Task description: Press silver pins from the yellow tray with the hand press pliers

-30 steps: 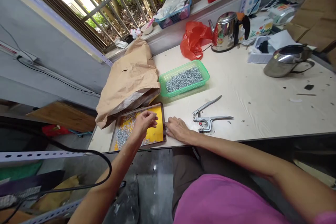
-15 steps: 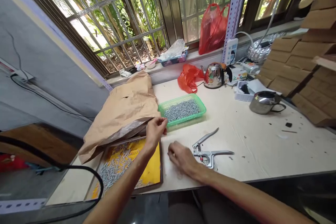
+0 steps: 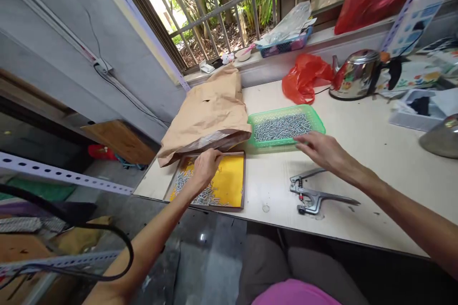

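Note:
My left hand (image 3: 207,167) hangs over a shallow tray (image 3: 244,186) with a yellow lining, just below the mouth of a brown paper bag (image 3: 211,105). Its fingers are pinched together, and whatever may be between them is hidden. Small silver metal pins (image 3: 204,195) lie scattered in the tray. At the near right edge of a green plastic basket (image 3: 318,121) is my right hand (image 3: 324,150), fingers stretched out and nothing visible in them. More metal pins (image 3: 282,126) fill the basket. Hand pliers (image 3: 311,195) with a spring lie below my right hand, handles spread.
Behind the basket sit a crumpled red plastic bag (image 3: 304,78) and a steel kettle (image 3: 358,74). A white plastic box (image 3: 411,114) and a metal pot (image 3: 442,138) stand at the right. A black cable (image 3: 127,243) loops across the lower left, before my left forearm.
My view has turned left and down. My right hand has gone from the tabletop beside the pliers to the basket's edge; my left hand has moved from near the basket to over the tray.

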`<state>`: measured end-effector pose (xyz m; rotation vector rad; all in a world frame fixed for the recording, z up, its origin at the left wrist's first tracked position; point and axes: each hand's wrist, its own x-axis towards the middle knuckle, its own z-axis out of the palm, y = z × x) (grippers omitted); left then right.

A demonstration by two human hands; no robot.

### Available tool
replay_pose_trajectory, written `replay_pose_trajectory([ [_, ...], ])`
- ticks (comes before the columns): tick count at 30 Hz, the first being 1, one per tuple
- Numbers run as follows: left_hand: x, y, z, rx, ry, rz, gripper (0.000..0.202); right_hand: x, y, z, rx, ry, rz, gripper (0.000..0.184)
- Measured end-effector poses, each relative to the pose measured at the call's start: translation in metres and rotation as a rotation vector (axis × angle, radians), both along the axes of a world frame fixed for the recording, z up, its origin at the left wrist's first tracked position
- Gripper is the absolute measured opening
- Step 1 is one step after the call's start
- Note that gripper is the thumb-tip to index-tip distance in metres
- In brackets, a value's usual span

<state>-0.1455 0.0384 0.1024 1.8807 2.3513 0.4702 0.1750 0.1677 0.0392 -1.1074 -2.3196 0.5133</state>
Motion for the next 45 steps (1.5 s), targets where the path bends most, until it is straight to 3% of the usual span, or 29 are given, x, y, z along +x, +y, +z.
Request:
replay_pose_trajectory([
  [3,-0.041,-0.019,-0.035,-0.179,0.197,-0.008,0.022,0.042,-0.039,-0.036,-0.109,-0.043,0.016,0.039],
  [7,-0.062,-0.016,-0.057,-0.267,0.293,-0.187,0.024,0.077,-0.076,-0.064,-0.209,-0.150,0.042,0.041],
  [12,-0.068,-0.007,-0.064,-0.252,0.261,-0.316,0.023,0.088,-0.095,-0.053,-0.221,-0.227,0.111,0.036],
  [15,-0.067,-0.004,-0.065,-0.183,0.168,-0.283,0.018,0.082,-0.093,-0.040,-0.196,-0.332,0.077,0.032],
  [17,-0.052,-0.004,-0.061,-0.105,0.044,-0.186,0.013,0.075,-0.091,-0.032,-0.174,-0.406,0.060,0.030],
  [20,0.002,-0.012,-0.049,-0.061,-0.333,-0.005,0.015,0.063,-0.088,-0.025,-0.137,-0.467,0.100,0.028],
  [23,0.073,-0.022,-0.045,-0.250,-0.812,0.044,0.031,0.051,-0.086,-0.025,-0.103,-0.497,0.139,0.026],
  [25,0.111,-0.025,-0.051,-0.379,-1.046,0.075,0.038,0.044,-0.086,-0.027,-0.087,-0.501,0.149,0.025],
  [27,0.135,-0.025,-0.062,-0.437,-1.169,0.113,0.043,0.041,-0.087,-0.032,-0.076,-0.499,0.144,0.024],
  [32,0.147,-0.020,-0.085,-0.442,-1.090,0.217,0.046,0.041,-0.090,-0.042,-0.053,-0.478,0.109,0.021],
  [45,0.148,-0.016,-0.093,-0.621,-1.074,0.253,0.046,0.041,-0.092,-0.045,-0.034,-0.475,0.082,0.019],
])
